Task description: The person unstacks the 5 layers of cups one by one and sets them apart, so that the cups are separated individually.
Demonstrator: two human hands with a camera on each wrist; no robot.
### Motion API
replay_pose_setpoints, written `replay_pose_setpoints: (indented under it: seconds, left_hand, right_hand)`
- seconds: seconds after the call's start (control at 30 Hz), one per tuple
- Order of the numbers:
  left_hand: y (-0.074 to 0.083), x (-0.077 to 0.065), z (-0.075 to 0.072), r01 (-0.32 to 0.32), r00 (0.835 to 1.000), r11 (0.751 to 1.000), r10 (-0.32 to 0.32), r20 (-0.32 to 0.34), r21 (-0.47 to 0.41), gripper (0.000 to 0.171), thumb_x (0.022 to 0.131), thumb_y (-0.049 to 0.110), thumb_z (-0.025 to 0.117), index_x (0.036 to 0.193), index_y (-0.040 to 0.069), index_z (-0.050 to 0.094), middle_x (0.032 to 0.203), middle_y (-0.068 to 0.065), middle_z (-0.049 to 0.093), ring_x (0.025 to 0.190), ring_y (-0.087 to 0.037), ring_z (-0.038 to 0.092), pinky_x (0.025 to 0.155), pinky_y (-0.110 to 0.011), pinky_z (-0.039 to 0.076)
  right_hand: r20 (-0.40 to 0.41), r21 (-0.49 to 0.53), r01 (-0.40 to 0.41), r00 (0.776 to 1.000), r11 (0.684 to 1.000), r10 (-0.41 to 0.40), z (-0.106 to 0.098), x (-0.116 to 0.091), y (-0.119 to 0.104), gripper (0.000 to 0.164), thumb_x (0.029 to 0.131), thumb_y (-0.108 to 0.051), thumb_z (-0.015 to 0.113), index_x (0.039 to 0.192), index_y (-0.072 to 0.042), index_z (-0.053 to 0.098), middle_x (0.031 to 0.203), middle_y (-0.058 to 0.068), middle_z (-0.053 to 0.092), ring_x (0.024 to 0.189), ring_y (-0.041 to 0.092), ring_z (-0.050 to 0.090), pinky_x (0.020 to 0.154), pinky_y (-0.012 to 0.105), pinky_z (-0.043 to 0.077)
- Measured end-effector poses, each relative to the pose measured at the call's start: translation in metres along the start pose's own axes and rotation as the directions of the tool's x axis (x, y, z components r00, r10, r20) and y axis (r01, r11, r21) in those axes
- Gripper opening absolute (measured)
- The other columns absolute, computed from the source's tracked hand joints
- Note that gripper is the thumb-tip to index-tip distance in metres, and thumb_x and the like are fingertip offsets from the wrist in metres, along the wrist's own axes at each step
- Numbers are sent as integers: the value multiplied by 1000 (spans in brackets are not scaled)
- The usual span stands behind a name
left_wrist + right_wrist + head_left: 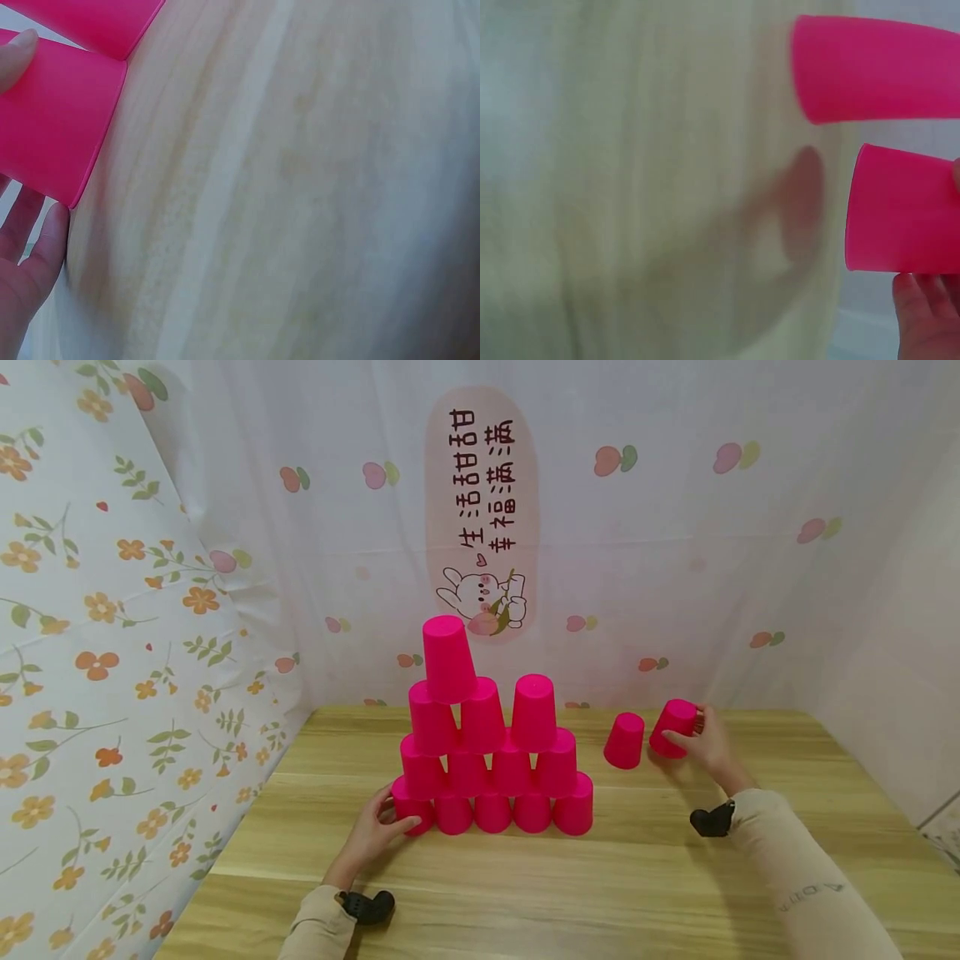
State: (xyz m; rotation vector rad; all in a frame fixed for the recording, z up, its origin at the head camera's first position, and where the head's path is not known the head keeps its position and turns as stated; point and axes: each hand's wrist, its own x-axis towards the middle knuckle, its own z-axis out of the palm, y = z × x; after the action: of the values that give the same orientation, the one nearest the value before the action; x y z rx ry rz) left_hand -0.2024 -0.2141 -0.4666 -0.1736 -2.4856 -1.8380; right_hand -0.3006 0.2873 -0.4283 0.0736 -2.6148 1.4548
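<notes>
Thirteen Pink Cups Stacked on the Bench, Another in the Right Hand

The pink pyramid (492, 814) stands on the bench (630, 877), its cups all mouth down: five in the bottom row, four in the second, three in the third and one top cup (448, 660). The top cup straddles the left and middle cups of the third row.

The hands are well apart, each gripping a cup. The left hand (375, 827) has its thumb in front of the leftmost bottom cup (417, 803) and its other fingers on the far side. The right hand (712, 747) holds a tilted cup (670, 724) near the bench's back edge, thumb on one side and fingers on the other. A lone cup (624, 742) stands mouth down between the pyramid and that tilted one, just beside the latter but apart from it.

Behind hangs a white back cloth (645, 552) with fruit prints, lettering and a rabbit; a floral cloth (150, 652) covers the left side.
</notes>
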Motion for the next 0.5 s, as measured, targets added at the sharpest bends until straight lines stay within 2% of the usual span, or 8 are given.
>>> replay_pose_setpoints:
  seconds: [0.13,0.23,0.37,0.5]
  left_hand:
    - [-14,6,0,17,1000,1000,-17,-7,-6,60,74,0,69,128,-1,42,118,-18,49,106,-35,48,89,-43,42]
    - [-16,6,-1,11,1000,1000,-11,-6,-2,59,74,1,69,127,0,43,119,-17,48,107,-33,47,90,-41,42]
    - [-4,1,-1,-13,1000,1000,13,0,-2,58,74,-1,68,126,-4,43,118,-20,48,106,-37,47,90,-45,41]
    - [9,-3,0,-3,1000,1000,3,6,13,58,75,-2,67,126,-5,41,118,-21,48,106,-38,46,90,-47,40]
  right_hand:
    - [-2,-7,2,1000,1000,-2,10,-2,12,68,83,-12,61,127,15,17,121,37,32,111,51,34,91,56,34]
    - [-22,-26,-3,1000,1000,2,17,-4,17,66,83,-10,62,126,16,18,120,37,33,109,50,36,89,55,36]
    - [-33,-37,-29,999,999,28,23,-7,19,66,82,-9,62,126,15,19,120,37,34,109,50,36,90,55,36]
    - [-39,-25,-39,998,999,38,26,-8,21,65,83,-9,60,127,13,18,121,36,33,110,49,34,90,56,35]
